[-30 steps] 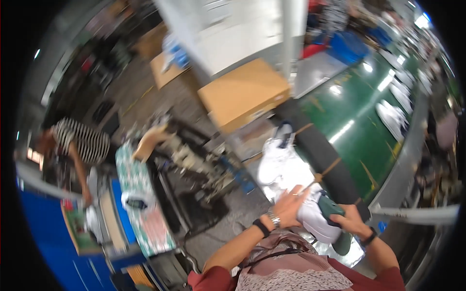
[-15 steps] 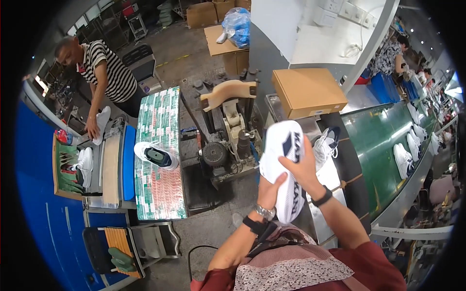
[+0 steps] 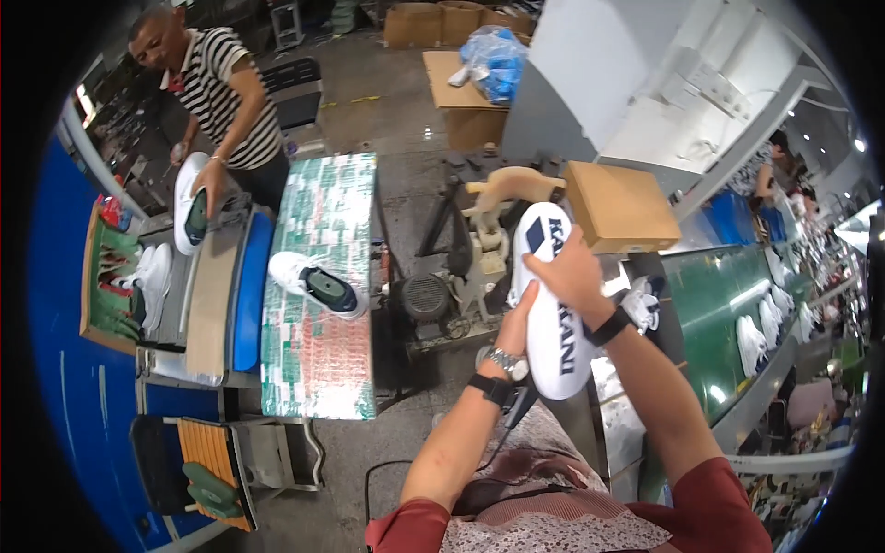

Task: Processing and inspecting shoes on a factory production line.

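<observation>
Factory floor below; both hands [image 3: 553,295] grip white shoe [image 3: 548,304] sole-up.

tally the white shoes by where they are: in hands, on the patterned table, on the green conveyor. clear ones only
Held sole-up in the left hand and right hand, white shoe: 1
Under the co-worker's hand, shoe: 1
On the patterned table, shoe: 1
On the green conveyor, shoes: 3 clear; more too small to count
Total: 6
</observation>
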Tool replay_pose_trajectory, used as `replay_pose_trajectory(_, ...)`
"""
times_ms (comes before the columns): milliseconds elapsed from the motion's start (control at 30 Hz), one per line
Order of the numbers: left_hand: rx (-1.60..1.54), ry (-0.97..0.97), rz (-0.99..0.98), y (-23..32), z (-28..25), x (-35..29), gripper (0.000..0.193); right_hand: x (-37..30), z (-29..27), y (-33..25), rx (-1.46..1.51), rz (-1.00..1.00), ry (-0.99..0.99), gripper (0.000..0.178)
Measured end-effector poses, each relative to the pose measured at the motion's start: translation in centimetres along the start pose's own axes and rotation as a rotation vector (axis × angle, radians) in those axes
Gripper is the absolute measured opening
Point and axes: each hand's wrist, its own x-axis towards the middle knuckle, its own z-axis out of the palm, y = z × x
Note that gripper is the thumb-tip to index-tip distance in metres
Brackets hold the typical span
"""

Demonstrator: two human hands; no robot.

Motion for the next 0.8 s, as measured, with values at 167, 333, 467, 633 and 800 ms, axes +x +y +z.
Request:
replay_pose_trajectory(167, 0.379, 0.305, 0.052, 2.1, 1.8, -2.5, 0.066, 0.6, 1.9, 0.1, 0.085, -0.012, 0.015, 0.087)
replay_pose_trajectory(333, 0.889, 0.553, 0.482, -4.1, 3.9, -8.6, 0.098, -1.5, 2.6, 3.4, 0.338, -0.257, 0.071, 0.074)
replay_pose_trajectory(467, 0.943, 0.532, 0.455, -4.6, 3.4, -9.5, 0.099, 9.6, -1.8, 2.2, 0.763, 0.229, -0.891, 0.060)
replay_pose_trajectory(633, 0.956, 0.485, 0.531, -1.4, 2.1, -10.8, 0.101, 19.5, 3.1, -3.4, -0.130, 0.323, -1.422, 0.050)
replay_pose_trajectory(800, 0.919, 0.381, 0.390, 0.4, 1.9, -11.9, 0.103, 17.4, 6.8, -6.9, -0.436, 0.577, -1.332, 0.053)
